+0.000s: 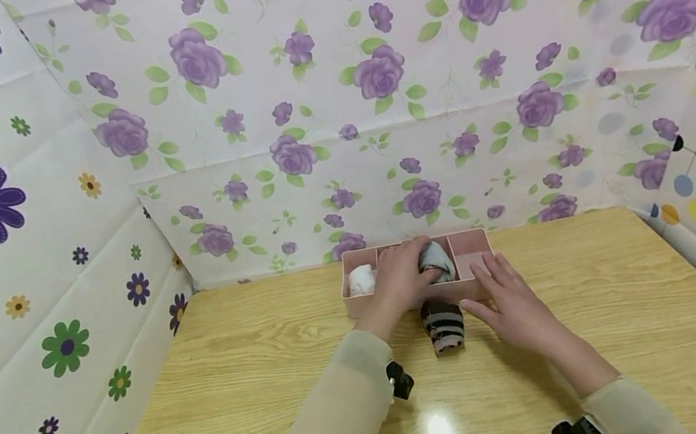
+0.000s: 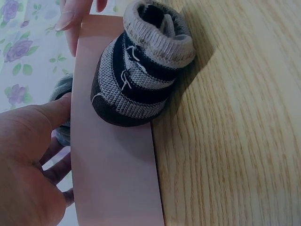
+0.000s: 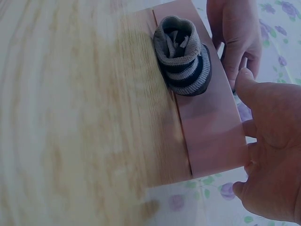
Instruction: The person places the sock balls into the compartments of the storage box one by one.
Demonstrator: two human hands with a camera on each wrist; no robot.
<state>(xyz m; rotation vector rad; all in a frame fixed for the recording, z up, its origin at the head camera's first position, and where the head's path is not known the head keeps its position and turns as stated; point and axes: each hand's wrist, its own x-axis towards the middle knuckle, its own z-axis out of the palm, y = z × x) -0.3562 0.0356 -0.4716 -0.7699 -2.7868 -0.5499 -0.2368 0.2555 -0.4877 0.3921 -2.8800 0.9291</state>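
A pink divided box [image 1: 361, 305] stands at the back of the table. My left hand [image 1: 399, 274] reaches into its middle compartment, thumb and fingers around a rolled grey sock [image 1: 437, 261]. At the box's right end is my right hand [image 1: 519, 311], its fingers spread and touching the rim and front wall. A rolled, striped black-and-grey sock [image 1: 444, 325] lies on the table just before the box; the left wrist view shows this striped sock [image 2: 136, 75] with its cuff opening up and loose white threads. Bunched white cloth [image 1: 362, 280] sits in the left compartment.
The wooden table [image 1: 245, 388] reaches back to a flower-patterned sheet [image 1: 304, 201] behind the box. Patterned sheets also hang at both sides. Black wrist cameras [image 1: 401, 380] are strapped at both sleeves.
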